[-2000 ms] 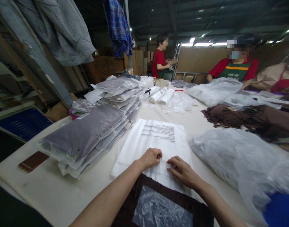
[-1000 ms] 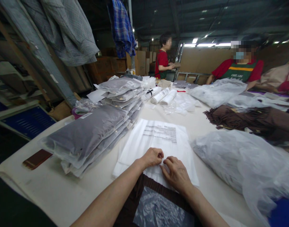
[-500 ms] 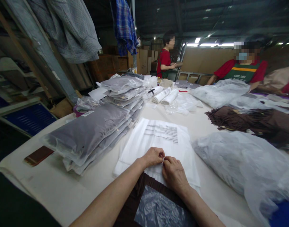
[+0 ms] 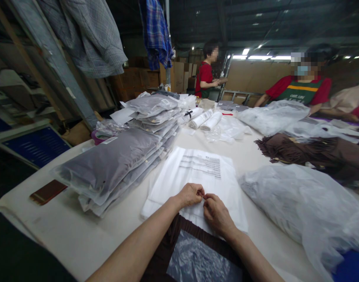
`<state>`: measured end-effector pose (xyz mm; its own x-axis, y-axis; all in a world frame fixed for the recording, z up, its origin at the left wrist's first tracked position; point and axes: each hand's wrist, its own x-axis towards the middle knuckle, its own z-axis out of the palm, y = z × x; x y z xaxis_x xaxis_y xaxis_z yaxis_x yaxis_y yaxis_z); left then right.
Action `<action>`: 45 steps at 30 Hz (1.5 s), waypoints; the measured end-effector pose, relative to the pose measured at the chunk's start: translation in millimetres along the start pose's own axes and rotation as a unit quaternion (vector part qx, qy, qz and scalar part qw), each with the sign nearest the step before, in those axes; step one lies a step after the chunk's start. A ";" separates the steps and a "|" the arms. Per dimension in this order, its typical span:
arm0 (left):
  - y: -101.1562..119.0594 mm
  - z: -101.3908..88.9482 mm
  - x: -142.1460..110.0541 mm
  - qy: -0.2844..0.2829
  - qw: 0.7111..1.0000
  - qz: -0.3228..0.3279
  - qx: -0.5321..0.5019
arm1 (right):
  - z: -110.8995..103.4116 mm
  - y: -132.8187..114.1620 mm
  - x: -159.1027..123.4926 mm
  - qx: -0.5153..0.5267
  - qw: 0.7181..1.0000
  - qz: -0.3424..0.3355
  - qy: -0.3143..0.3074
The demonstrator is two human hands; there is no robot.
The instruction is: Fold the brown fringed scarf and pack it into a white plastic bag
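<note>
My left hand [image 4: 192,194] and my right hand [image 4: 216,213] meet fingertip to fingertip above a stack of white plastic bags [image 4: 167,184] with printed text. Both are closed in a pinch; what lies between the fingers is too small to make out. Below my wrists lies a dark brown fringed cloth [image 4: 158,258], partly hidden by my forearms. A crinkled clear plastic sheet [image 4: 201,258] rests on that cloth.
Bagged grey garments [image 4: 114,156] are piled on the left, near a brown flat block [image 4: 48,192]. At right lie a large plastic bag [image 4: 293,199] and brown fringed cloth [image 4: 314,150]. Rolled white bags [image 4: 211,120] lie farther back. Two people in red [image 4: 204,74] work beyond.
My right hand has shifted very slightly, its fingers still meeting those of my left hand. The things on the table stay where they were.
</note>
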<state>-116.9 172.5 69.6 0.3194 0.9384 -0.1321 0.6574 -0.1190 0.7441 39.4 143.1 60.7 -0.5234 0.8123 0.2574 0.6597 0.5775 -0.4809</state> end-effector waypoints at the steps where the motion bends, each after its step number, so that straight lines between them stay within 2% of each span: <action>1: 0.1 0.0 -0.2 0.001 1.000 -0.001 0.000 | -0.5 0.1 0.0 0.007 1.000 0.001 0.000; 15: 2.6 -1.3 -1.2 0.008 1.000 -0.003 -0.002 | -2.3 2.1 -1.3 0.073 0.997 0.002 0.011; 35: 3.0 -2.6 -1.9 0.004 1.000 0.004 -0.010 | 0.8 1.9 -1.0 0.047 0.999 -0.004 0.023; 41: 9.5 -12.7 -12.5 -0.023 0.999 0.041 0.021 | 1.6 2.5 0.5 0.054 0.998 -0.004 0.041; 45: 14.7 -15.2 -26.7 -0.016 0.993 0.080 0.083 | 1.6 4.3 -1.2 0.067 0.997 -0.004 0.045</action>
<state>-126.2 150.6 94.0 0.4487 0.8927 -0.0431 0.6989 -0.3204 0.6395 42.0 144.5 56.9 -0.4736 0.8150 0.3339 0.5738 0.5731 -0.5850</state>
